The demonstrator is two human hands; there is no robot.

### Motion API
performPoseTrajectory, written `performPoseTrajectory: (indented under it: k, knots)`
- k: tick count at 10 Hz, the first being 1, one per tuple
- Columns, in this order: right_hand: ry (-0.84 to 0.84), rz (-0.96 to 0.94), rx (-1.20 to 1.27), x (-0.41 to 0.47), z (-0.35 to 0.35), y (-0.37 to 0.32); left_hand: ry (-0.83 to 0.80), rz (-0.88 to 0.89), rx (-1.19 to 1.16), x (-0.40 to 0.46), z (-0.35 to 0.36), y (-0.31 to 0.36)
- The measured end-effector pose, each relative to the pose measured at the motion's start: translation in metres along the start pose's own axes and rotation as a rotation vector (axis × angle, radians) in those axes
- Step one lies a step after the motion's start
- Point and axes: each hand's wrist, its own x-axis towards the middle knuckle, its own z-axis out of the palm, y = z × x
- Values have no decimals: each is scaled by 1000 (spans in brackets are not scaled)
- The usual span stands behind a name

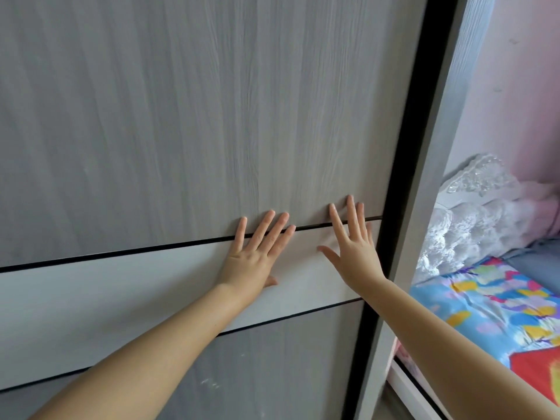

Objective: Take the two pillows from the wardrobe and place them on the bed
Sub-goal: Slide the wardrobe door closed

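Pressing left hand and right hand flat, fingers spread, grasping nothing, against wardrobe door; pillows unseen; bed rightward, nearer right hand.

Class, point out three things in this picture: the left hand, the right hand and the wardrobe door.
left hand (253, 257): head view, on the back of the hand.
right hand (356, 253): head view, on the back of the hand.
wardrobe door (181, 116): head view, on the upper wood-grain panel.

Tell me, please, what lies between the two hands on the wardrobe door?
In the head view, only bare door panel lies between the left hand and the right hand: its pale band and a dark groove on the wardrobe door.
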Motion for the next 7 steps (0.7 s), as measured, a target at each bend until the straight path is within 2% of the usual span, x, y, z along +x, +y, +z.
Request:
performPoseTrajectory:
  k: [4,6,7]
  knots:
    - [97,-23,-12,5,1,39,23,-3,-38,25,0,28]
    - [35,-17,-11,1,-15,30,108,0,-21,28,-15,25]
    - [136,24,206,3,-62,21,191,99,-219,-11,-8,35]
